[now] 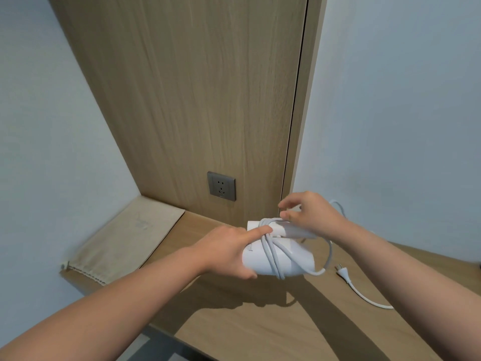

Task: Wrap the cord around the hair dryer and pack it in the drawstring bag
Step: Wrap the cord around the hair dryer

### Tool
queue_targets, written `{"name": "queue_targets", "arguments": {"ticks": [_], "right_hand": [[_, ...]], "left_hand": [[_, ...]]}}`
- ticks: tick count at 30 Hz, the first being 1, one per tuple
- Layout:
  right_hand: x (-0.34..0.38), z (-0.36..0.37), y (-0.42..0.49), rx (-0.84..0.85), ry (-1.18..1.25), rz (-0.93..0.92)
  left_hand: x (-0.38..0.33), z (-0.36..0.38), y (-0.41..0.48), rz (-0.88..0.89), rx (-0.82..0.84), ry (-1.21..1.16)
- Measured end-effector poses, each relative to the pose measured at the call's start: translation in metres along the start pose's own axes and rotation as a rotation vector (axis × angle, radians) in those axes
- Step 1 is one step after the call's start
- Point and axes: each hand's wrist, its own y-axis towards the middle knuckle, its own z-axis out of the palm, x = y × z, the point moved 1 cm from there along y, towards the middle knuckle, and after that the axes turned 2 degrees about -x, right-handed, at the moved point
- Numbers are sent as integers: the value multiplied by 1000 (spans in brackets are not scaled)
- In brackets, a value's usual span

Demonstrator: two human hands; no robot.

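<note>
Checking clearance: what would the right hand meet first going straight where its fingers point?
The right hand would likely reach the wood panel beside the wall socket first; depth is unclear.

Grey wall socket (221,186) low on wood panel (195,87); wooden counter (260,329) below.

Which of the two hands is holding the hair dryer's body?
The left hand: it grips the white hair dryer, forefinger across the wound cord. The right hand only holds cord above it.
</note>
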Motion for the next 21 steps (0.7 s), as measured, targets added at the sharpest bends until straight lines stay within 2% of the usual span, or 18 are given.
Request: {"name": "queue_targets", "arguments": {"ticks": [3, 7, 10, 14, 21], "right_hand": [[14, 0, -28, -134, -20, -76], [23, 33, -63, -192, -120, -73], [20, 52, -68, -223, -164, 0], [17, 54, -65, -348, -116, 112], [16, 57, -58, -286, -77, 151]], "left_hand": [[-2, 3, 1, -134, 40, -67], [-11, 11, 7, -238, 51, -80], [-19, 11, 11, -268, 13, -28], [-26, 8, 15, -273, -54, 32], [-26, 9, 16, -247, -96, 75]]}}
